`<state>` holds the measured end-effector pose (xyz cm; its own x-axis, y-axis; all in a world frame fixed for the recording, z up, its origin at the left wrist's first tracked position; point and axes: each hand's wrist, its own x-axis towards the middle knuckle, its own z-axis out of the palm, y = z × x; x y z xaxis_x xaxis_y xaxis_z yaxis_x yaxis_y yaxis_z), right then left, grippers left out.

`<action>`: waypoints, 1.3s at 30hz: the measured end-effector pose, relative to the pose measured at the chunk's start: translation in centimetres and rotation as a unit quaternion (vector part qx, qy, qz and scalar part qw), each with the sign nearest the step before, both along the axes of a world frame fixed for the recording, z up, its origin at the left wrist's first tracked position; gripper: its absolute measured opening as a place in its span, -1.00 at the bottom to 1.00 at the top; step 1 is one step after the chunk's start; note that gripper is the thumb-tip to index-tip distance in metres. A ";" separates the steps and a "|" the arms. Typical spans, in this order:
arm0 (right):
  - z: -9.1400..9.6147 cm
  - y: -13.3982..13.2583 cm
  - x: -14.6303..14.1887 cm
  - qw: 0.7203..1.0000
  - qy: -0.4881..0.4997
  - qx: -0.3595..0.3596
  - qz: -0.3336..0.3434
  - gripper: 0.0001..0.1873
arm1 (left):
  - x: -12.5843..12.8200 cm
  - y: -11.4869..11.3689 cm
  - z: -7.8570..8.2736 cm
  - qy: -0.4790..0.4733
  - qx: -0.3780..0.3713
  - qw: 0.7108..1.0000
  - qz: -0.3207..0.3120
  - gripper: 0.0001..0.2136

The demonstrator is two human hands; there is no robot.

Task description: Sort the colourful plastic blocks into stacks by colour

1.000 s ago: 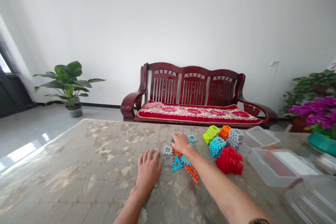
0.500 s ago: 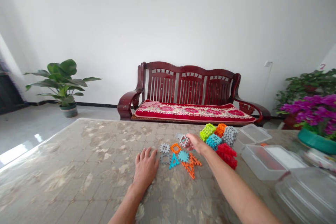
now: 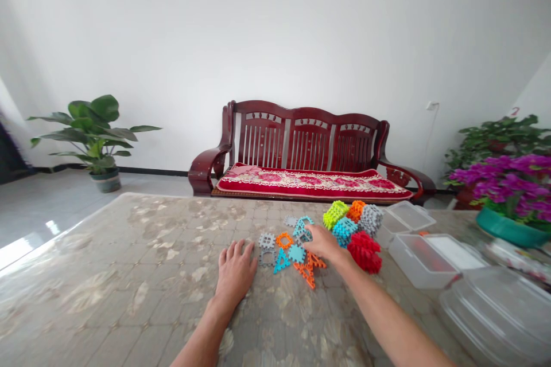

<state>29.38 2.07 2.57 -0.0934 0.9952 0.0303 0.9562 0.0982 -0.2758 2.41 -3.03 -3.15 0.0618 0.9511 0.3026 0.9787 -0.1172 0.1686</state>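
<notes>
My left hand (image 3: pixel 236 272) lies flat on the patterned table (image 3: pixel 129 287), fingers spread, just left of a cluster of flat interlocking tiles: grey squares (image 3: pixel 267 240), an orange ring tile (image 3: pixel 284 239), a teal triangle (image 3: pixel 280 264) and orange triangles (image 3: pixel 308 270). My right hand (image 3: pixel 322 242) reaches over the cluster, its fingers pinched on a small teal-grey tile (image 3: pixel 302 231) low over the table. Built cubes stand just beyond it: green (image 3: pixel 336 214), orange (image 3: pixel 355 209), grey (image 3: pixel 371 218), teal (image 3: pixel 344 229) and red (image 3: pixel 365 252).
Clear plastic boxes (image 3: pixel 419 261) and a lid (image 3: pixel 403 215) sit to the right of the cubes, with a larger clear container (image 3: pixel 495 309) at the near right. A teal pot of purple flowers (image 3: pixel 512 228) stands at the right edge. A wooden sofa (image 3: pixel 301 155) is behind the table.
My right hand lifted a tile from the cluster, carried it toward the cubes, and has now come down with it beside the teal tiles. My left hand stays flat.
</notes>
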 end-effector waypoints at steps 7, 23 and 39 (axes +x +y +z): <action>-0.8 -0.3 -0.9 0.999 -0.045 -0.008 0.000 -0.63 | 0.0 0.0 0.0 -0.002 -0.004 1.000 0.002 -0.62; 1.2 -2.1 -1.8 0.999 -0.051 0.015 -0.010 -0.62 | -0.1 0.1 0.0 0.011 -0.003 1.000 0.001 -0.62; 11.5 -0.9 16.5 0.959 -0.077 0.122 -0.244 -0.50 | -0.1 0.3 -0.3 0.013 -0.001 1.000 0.003 -0.62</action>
